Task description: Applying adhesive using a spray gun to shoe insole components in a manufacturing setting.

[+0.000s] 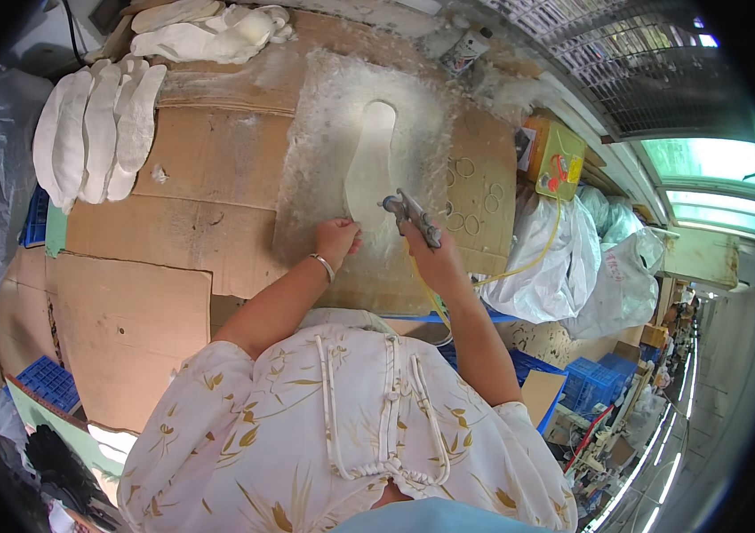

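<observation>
Head view: insole (pixel 371 164) just beyond left hand (pixel 338 241) (touching, perhaps).

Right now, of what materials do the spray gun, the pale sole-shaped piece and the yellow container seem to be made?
Spray gun: probably metal, judging by its grey, worn body with dull highlights.
Sole-shaped piece: perhaps foam or fabric; it looks thin and smooth, but its texture is unclear.
Yellow container: painted metal or hard plastic; boxy with a slight sheen.
</observation>
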`<action>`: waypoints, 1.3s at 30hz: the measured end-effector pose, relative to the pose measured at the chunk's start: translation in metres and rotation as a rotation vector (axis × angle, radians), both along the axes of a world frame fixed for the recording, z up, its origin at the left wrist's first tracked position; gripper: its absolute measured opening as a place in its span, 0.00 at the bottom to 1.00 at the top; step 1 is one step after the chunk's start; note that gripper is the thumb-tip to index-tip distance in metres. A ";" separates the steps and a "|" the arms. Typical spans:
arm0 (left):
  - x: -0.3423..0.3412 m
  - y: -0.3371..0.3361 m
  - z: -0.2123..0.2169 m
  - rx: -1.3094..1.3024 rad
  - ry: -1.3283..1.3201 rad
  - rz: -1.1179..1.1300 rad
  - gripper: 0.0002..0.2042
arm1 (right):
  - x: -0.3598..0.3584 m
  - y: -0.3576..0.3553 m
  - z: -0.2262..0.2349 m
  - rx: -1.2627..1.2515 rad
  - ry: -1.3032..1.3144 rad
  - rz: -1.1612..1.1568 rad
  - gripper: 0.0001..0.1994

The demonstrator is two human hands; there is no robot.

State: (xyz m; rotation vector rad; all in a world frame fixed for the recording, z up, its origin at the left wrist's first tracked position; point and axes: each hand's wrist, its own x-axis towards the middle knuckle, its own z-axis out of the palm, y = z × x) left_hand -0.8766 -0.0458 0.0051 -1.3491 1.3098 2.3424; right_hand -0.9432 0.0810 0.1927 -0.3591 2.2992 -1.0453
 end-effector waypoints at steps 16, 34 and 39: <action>0.000 0.001 -0.004 -0.030 0.021 -0.017 0.07 | -0.050 -0.039 0.007 -0.052 0.095 -0.090 0.17; 0.001 0.002 -0.003 -0.008 0.002 -0.006 0.07 | -0.117 -0.058 -0.012 -0.012 0.033 -0.215 0.22; 0.001 0.004 -0.007 -0.004 0.020 0.003 0.08 | -0.114 -0.049 -0.009 0.022 0.064 -0.191 0.23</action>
